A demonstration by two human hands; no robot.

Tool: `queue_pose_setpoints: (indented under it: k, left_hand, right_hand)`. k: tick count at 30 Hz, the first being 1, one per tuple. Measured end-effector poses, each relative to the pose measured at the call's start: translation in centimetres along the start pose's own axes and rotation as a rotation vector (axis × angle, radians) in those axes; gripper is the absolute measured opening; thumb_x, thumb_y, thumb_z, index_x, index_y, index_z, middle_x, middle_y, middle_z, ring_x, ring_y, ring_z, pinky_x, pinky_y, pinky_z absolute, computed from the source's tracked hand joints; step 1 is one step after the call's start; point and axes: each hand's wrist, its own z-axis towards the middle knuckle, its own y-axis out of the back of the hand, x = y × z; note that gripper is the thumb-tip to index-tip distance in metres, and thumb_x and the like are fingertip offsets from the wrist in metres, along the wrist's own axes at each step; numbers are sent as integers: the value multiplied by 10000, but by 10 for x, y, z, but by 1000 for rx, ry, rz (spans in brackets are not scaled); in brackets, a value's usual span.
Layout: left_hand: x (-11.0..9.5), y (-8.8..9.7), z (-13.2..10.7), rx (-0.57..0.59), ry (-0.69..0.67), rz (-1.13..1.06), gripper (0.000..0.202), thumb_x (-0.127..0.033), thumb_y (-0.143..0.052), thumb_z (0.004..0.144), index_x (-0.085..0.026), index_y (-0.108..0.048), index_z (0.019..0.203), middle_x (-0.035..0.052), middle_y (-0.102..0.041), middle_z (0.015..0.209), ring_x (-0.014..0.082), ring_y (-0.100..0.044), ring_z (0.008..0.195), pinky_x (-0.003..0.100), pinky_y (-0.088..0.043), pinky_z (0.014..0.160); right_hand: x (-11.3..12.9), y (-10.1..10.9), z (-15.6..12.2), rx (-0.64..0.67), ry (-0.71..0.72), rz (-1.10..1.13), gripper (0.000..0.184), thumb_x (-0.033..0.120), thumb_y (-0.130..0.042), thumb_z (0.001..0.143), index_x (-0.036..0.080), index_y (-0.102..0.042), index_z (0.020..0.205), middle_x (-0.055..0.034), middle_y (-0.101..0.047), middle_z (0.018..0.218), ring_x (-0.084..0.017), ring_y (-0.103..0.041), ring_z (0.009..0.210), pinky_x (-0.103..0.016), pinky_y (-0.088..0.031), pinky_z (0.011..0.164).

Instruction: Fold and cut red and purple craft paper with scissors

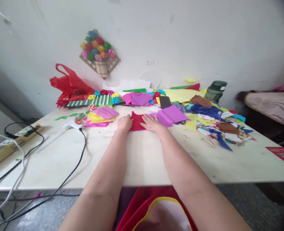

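Observation:
A red sheet, like crepe paper or felt, [137, 123] lies flat on the white table in front of me, with a purple edge showing under its near side. My left hand [124, 123] rests on its left edge, fingers laid down and thumb toward the middle. On the right part of the sheet, my right hand [152, 123] presses flat with its fingers spread. Purple sheets [172, 115] lie just beyond my right hand, partly over what look like scissor handles [181, 122]. Left of my left hand is a stack of purple, yellow and pink sheets [101, 116].
A white glue gun [74, 124] with a black cord lies left, near a power strip [19, 139]. Behind stand a red plastic bag [72, 85] and a green bottle [215, 92]. A dark phone [165, 102] and colourful scraps [225, 123] sit right, beside a wooden stick [206, 138].

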Motion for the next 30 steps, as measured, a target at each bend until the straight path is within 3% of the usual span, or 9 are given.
queue_pose_setpoints:
  k: [5, 9, 17, 22, 27, 30]
  left_hand:
    - [2, -3, 1, -22, -31, 10, 325, -368, -375, 863, -183, -557, 1059, 144, -646, 996, 267, -603, 956, 354, -448, 778]
    - [3, -3, 2, -27, -35, 10, 309, -353, -379, 859, -180, -559, 1042, 137, -650, 984, 267, -605, 950, 344, -452, 766]
    - [3, -5, 3, -26, -8, -16, 318, -379, -371, 858, -197, -569, 1027, 127, -653, 977, 258, -606, 943, 336, -452, 764]
    - [3, -2, 5, -23, 33, -83, 367, -434, -362, 855, -187, -597, 992, 129, -652, 1003, 248, -597, 963, 320, -445, 785]
    - [-2, 7, 9, 89, 139, -199, 586, -662, -453, 710, -151, -633, 933, 150, -651, 1026, 264, -598, 956, 303, -452, 771]
    - [-6, 10, 11, 144, 177, -254, 556, -616, -544, 663, -145, -637, 944, 151, -649, 1043, 265, -604, 953, 301, -457, 748]
  right_hand:
    - [25, 0, -5, -141, 110, 10, 642, 439, -165, 895, 124, -91, 1449, -20, -41, 1515, -142, -2, 1384, -361, 41, 1104]
    - [37, -7, -3, -74, 157, 27, 620, 439, -167, 898, 141, -156, 1442, -13, -89, 1512, -146, -9, 1383, -398, 22, 1103]
    - [10, -4, -3, 10, 7, 33, 619, 484, -85, 895, 212, -78, 1451, 34, 8, 1514, -143, 57, 1381, -428, 12, 1097]
    - [9, -4, -3, 5, -7, 20, 621, 479, -104, 894, 207, -76, 1452, 31, 16, 1514, -147, 67, 1380, -436, 10, 1096]
    - [9, -9, 3, -12, -8, 24, 628, 490, -107, 893, 203, -79, 1451, 20, 10, 1515, -152, 62, 1381, -460, 23, 1089]
    - [9, -10, 3, -16, -3, 24, 632, 493, -100, 893, 194, -87, 1450, 21, 4, 1515, -159, 52, 1382, -472, 18, 1088]
